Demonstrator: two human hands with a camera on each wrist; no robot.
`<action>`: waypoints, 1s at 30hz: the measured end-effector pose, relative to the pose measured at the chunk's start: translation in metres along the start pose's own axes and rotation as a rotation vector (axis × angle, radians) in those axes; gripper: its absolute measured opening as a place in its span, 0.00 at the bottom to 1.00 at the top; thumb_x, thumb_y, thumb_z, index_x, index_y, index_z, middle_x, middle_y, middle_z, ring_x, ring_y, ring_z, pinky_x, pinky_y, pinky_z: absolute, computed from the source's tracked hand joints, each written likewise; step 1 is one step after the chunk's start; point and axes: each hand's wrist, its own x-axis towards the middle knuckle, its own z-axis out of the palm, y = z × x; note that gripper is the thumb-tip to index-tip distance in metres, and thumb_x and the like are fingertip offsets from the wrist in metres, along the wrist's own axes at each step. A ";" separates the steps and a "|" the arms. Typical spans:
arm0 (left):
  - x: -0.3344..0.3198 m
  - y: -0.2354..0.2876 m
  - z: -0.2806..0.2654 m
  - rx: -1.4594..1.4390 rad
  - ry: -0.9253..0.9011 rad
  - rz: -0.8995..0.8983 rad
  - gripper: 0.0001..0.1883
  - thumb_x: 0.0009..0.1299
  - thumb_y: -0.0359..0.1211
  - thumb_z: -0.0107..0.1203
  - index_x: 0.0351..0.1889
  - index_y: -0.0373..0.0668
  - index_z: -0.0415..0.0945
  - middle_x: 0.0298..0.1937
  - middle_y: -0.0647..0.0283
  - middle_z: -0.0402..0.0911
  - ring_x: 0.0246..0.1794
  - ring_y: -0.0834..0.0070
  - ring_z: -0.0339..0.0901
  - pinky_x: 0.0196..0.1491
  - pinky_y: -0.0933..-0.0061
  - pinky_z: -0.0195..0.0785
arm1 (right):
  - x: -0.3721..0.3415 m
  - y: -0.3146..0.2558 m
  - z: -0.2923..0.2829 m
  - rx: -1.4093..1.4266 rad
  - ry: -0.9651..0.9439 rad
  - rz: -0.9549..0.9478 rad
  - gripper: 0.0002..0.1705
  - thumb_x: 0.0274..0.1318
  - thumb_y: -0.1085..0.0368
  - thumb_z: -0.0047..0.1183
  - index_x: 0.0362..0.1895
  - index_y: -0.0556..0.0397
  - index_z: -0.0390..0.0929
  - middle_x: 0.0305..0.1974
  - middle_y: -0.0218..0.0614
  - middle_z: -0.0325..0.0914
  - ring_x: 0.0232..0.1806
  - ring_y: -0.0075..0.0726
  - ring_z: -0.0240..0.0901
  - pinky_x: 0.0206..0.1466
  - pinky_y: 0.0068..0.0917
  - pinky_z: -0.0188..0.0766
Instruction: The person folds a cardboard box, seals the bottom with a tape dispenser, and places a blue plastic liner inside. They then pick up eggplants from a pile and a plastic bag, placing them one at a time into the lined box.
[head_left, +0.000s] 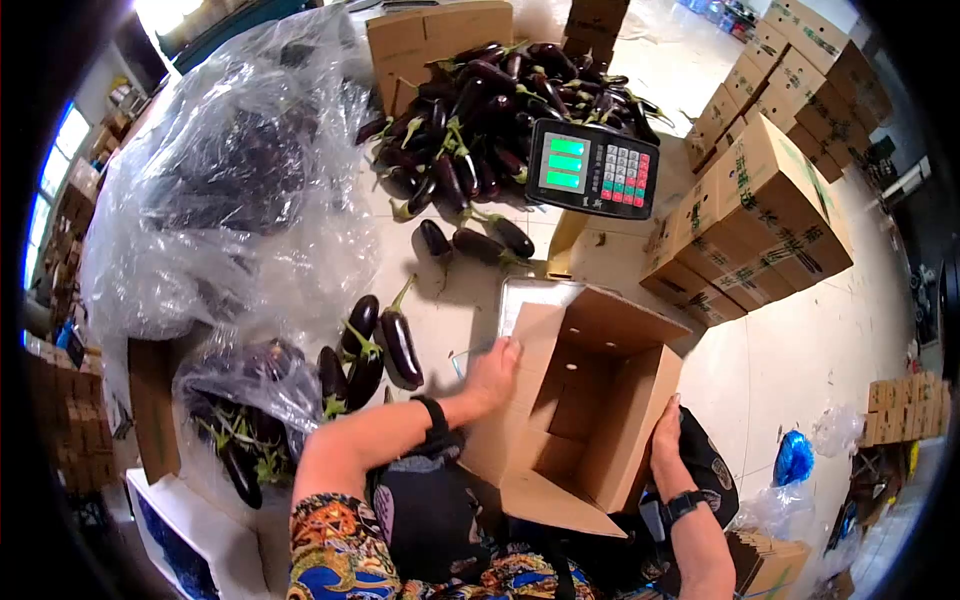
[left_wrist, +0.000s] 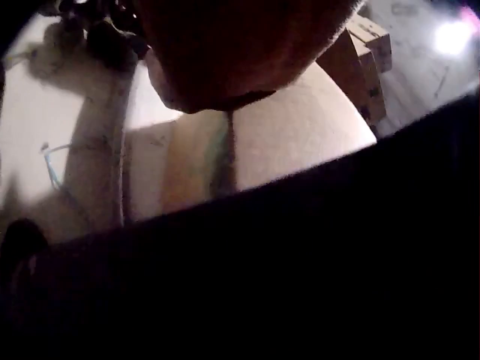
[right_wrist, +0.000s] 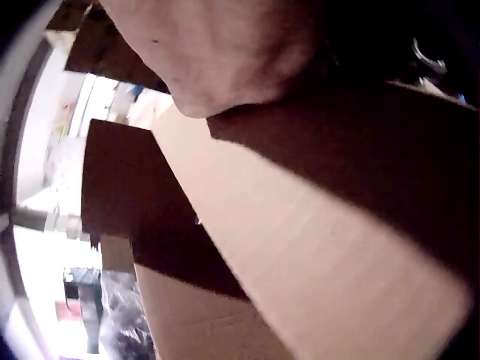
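An empty cardboard box (head_left: 575,410) with its flaps spread sits tilted in front of the person, its inside facing up. The left hand (head_left: 488,378) grips the box's left flap near its upper edge. Along the box's right wall, the right hand (head_left: 665,438) holds the outer side close to the rim. In the left wrist view the hand (left_wrist: 247,52) lies over the pale cardboard, its fingertips hidden. The right wrist view has the hand (right_wrist: 225,60) against a flap (right_wrist: 300,225). Just beyond the box, a scale's metal platform (head_left: 515,300) shows partly.
A scale display (head_left: 592,168) stands behind the box, before a large pile of eggplants (head_left: 470,110). Loose eggplants (head_left: 400,345) and plastic-covered ones (head_left: 230,180) lie left. Stacked cartons (head_left: 750,225) stand right; a blue bundle (head_left: 793,458) lies on the floor.
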 end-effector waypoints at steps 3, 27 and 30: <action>0.003 -0.042 0.058 0.080 0.092 0.185 0.25 0.77 0.50 0.31 0.58 0.42 0.68 0.36 0.35 0.78 0.39 0.35 0.74 0.44 0.41 0.65 | -0.012 0.014 0.049 0.341 -0.423 0.126 0.34 0.67 0.38 0.37 0.61 0.52 0.71 0.55 0.37 0.75 0.53 0.40 0.72 0.51 0.36 0.75; -0.025 -0.043 -0.125 -0.193 -0.309 -0.429 0.19 0.75 0.42 0.51 0.59 0.43 0.70 0.30 0.66 0.77 0.24 0.79 0.75 0.24 0.80 0.69 | -0.071 0.049 -0.272 -0.459 -0.012 -0.204 0.20 0.60 0.52 0.55 0.46 0.56 0.79 0.30 0.35 0.80 0.30 0.26 0.78 0.31 0.24 0.74; -0.040 -0.029 -0.143 -0.099 -0.296 -0.362 0.17 0.76 0.40 0.50 0.58 0.42 0.71 0.32 0.67 0.78 0.29 0.81 0.74 0.31 0.80 0.68 | -0.079 0.189 -0.304 -0.480 0.027 0.094 0.23 0.52 0.46 0.58 0.38 0.53 0.84 0.25 0.41 0.83 0.25 0.33 0.81 0.35 0.32 0.78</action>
